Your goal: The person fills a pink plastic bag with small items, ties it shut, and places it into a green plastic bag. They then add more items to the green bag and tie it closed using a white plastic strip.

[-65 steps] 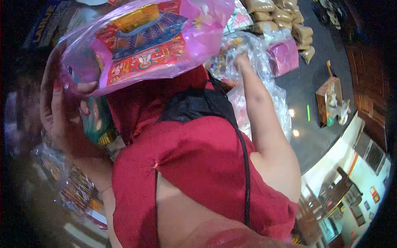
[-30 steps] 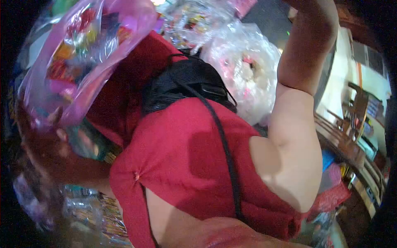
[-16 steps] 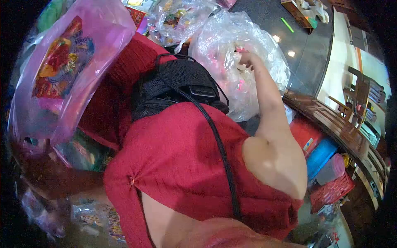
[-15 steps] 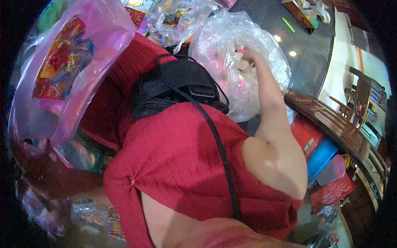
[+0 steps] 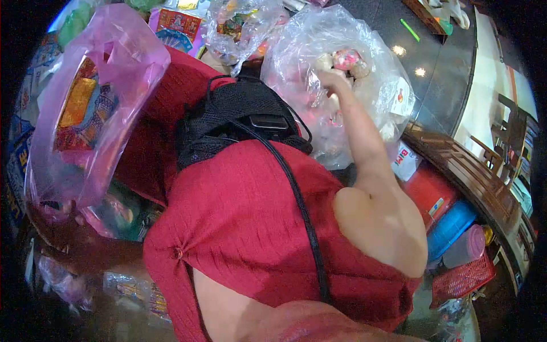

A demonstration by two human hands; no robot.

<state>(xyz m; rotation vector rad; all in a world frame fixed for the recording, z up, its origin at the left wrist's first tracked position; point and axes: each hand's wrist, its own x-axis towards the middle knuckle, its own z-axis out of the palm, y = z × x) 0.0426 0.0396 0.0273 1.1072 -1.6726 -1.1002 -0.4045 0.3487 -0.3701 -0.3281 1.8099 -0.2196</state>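
Note:
On the left, my left hand (image 5: 65,214) is in shadow with its fingers closed at the lower edge of a pink translucent plastic bag (image 5: 128,60). Printed red, gold and blue packets (image 5: 77,102) show inside that bag. At the top, my right hand (image 5: 331,82) reaches into a large clear plastic bag (image 5: 290,51), its fingers bent and closed against the film; the fingertips are partly hidden. Beside these fingers lie pale rounded pieces, one a pink-and-white bundle (image 5: 346,58).
A black mesh bag (image 5: 228,119) hangs across my lap on a cord. Another clear bag of colourful items (image 5: 242,23) lies beyond it. On the right are a red container (image 5: 430,196), a blue basin (image 5: 453,228), a red basket (image 5: 461,279) and a wooden rail (image 5: 456,165).
My right hand has shifted left and slightly down, and more pale pieces show in the clear bag. The pink bag and my left hand have moved a little; the packets inside look rearranged.

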